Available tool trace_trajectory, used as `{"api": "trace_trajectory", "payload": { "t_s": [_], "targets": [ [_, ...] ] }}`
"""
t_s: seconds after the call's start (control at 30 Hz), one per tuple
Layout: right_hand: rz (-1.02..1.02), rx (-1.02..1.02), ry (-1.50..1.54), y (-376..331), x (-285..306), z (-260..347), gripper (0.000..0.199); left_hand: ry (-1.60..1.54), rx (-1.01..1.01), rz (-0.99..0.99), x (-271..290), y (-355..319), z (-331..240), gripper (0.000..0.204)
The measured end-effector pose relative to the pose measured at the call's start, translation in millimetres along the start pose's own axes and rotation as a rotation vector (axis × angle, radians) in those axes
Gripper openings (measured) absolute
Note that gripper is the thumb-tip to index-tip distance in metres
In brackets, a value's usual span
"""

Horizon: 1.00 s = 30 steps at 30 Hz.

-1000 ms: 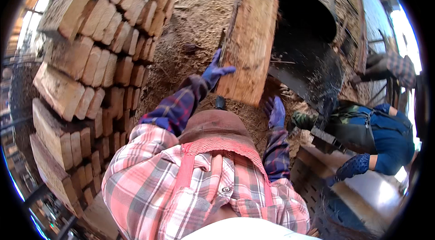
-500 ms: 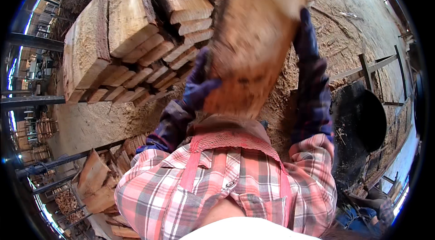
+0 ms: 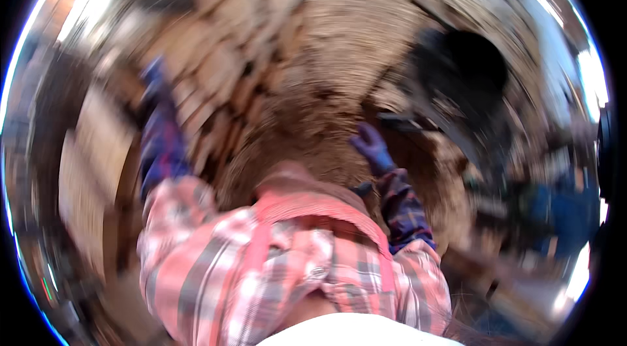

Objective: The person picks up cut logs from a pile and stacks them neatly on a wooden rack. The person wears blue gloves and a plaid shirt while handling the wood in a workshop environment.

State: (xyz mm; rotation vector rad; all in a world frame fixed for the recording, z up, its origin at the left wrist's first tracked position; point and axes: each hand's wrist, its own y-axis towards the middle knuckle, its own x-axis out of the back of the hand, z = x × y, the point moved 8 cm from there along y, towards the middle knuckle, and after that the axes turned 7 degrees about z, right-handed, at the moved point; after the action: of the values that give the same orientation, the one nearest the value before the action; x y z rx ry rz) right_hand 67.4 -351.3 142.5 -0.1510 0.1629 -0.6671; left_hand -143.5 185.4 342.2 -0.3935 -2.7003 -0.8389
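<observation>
Stacked wooden boards [image 3: 219, 72], motion-blurred, lie at upper left; the gloved left hand [image 3: 155, 73] is by them, its grip and any contact too blurred to tell; the gloved right hand [image 3: 371, 145], thumb and fingers apart, is over brown ground [image 3: 320, 121], near a round-mouthed black object [image 3: 432, 75]

The left arm [image 3: 163, 140] stretches far forward and out to the left, the left grip [image 3: 155, 72] too blurred to read — the right arm [image 3: 401, 205] reaches less far, the right grip [image 3: 372, 145] loosely uncurled
</observation>
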Motion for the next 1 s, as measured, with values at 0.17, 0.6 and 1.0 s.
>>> {"api": "trace_trajectory", "payload": {
  "t_s": [0.17,0.6,1.0],
  "targets": [
    [-0.366,-0.157,-0.146,-112.1,108.5,-101.5,0.059,-0.252,-0.078,0.357,-198.6,-170.6,-64.5,0.041],
    [-0.837,-0.206,-0.380,-356.0,267.1,-149.0,0.022,-0.619,-0.616,2.170,-512.1,-710.6,-416.2,0.034],
    [-1.794,-0.175,0.943,-476.5,95.7,-294.6,0.029,-0.093,-0.868,2.653,-516.0,-728.4,-301.1,0.033]
  ]
}}
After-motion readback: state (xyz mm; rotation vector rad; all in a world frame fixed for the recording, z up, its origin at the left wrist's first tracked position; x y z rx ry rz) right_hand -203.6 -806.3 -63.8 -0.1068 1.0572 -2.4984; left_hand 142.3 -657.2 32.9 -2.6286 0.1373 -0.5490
